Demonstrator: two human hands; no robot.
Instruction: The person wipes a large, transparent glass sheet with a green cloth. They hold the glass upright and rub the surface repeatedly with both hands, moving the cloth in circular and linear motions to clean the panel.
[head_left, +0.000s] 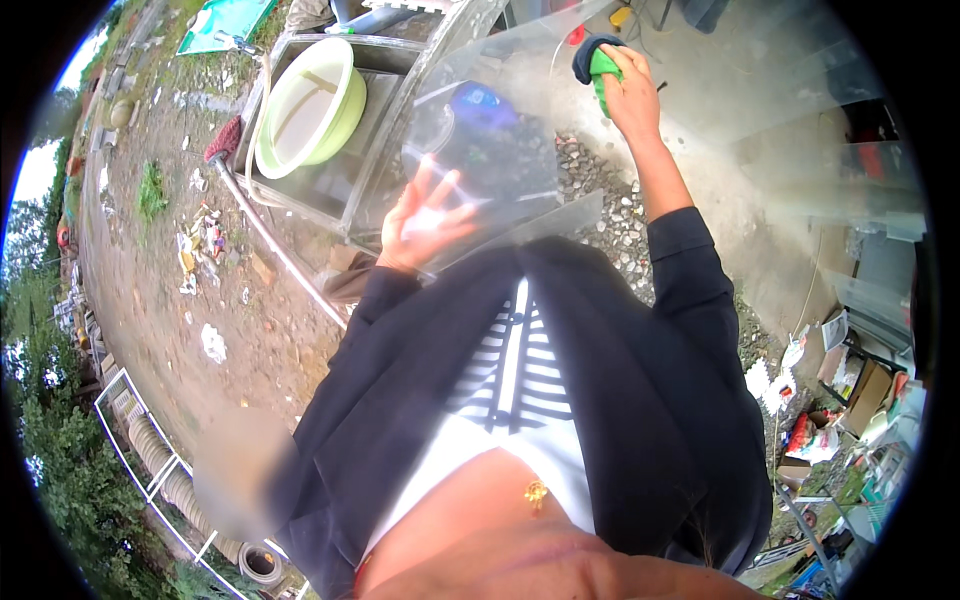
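Observation:
My right hand (632, 98), stretched out ahead, is closed on a green and dark blue cloth (602, 72). The cloth is bunched under the fingers, against or just over a large see-through pane (520, 165); I cannot tell whether it is glass or plastic. My left hand (425, 222) has its fingers spread at the pane's left side, with a bright glare over the palm. Whether that palm touches the pane is unclear. A blurred blue-purple thing (482, 104) shows through or reflects in the pane.
Left of the pane, a pale green basin (352, 110) rests tilted in a stone sink (388, 58) with a tap and hose. A mop (224, 140) leans beside it. Gravel (615, 235) lies below the pane, and piled boxes and clutter (865, 400) stand at the right.

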